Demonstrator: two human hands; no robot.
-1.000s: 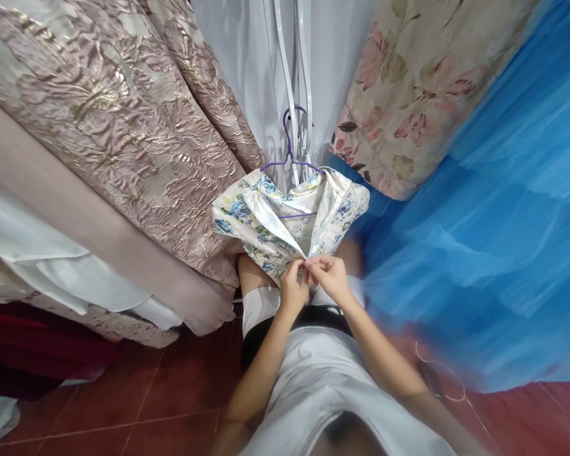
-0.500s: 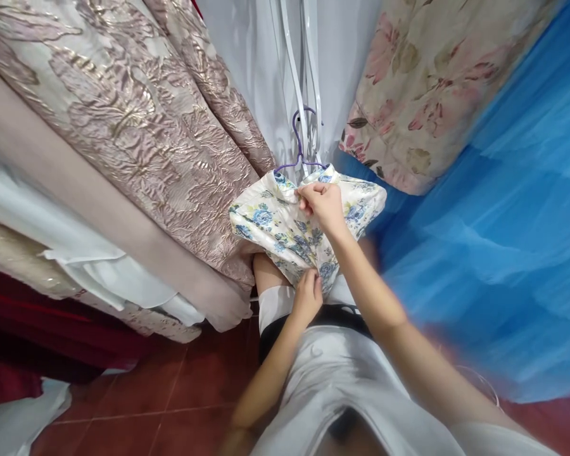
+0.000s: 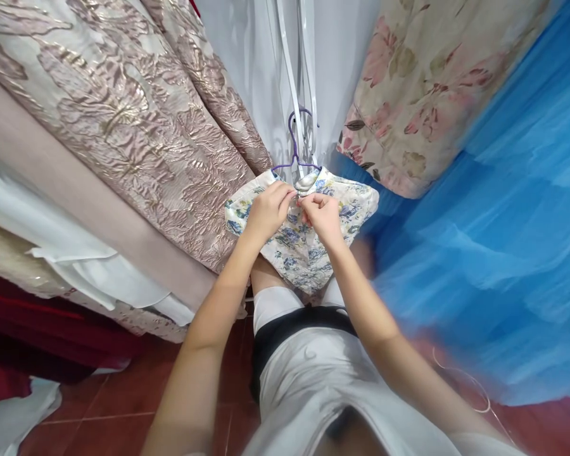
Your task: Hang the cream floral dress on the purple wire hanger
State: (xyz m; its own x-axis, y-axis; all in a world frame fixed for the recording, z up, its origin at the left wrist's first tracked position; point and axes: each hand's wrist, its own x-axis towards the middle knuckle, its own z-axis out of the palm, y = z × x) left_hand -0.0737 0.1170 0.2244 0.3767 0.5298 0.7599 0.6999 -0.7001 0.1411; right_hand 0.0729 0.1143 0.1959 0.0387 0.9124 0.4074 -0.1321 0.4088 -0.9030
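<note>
Blouse (image 3: 308,259), cream with blue flowers, hangs on a purple hanger (image 3: 295,152) in the middle of the scene, its shoulders spread left and right and its lower end near the person's legs. Both hands meet at the front of its neckline. The left hand (image 3: 269,212) has thumb and forefinger nearly together at the edge; the right hand (image 3: 323,215) pinches the cloth just beside it, other fingers curled in. Whether they grip a small fastener or only fabric is too small to tell.

Pulling hard at the neckline could, I judge, slip a shoulder off the hanger or crease the thin-looking cloth. If a fastener is there, fabric caught in it might snag. The white straps (image 3: 289,76) running down close to the hanger could tangle with it. What the hook hangs from cannot be made out, so a tug might also unseat it.

Pink brocade (image 3: 123,114) hangs to the left, flowered cloth (image 3: 422,114) to the far right, and a blue skirt (image 3: 456,266) fills the right side, above red floor (image 3: 180,386). No brand, label or writing can be read anywhere.
</note>
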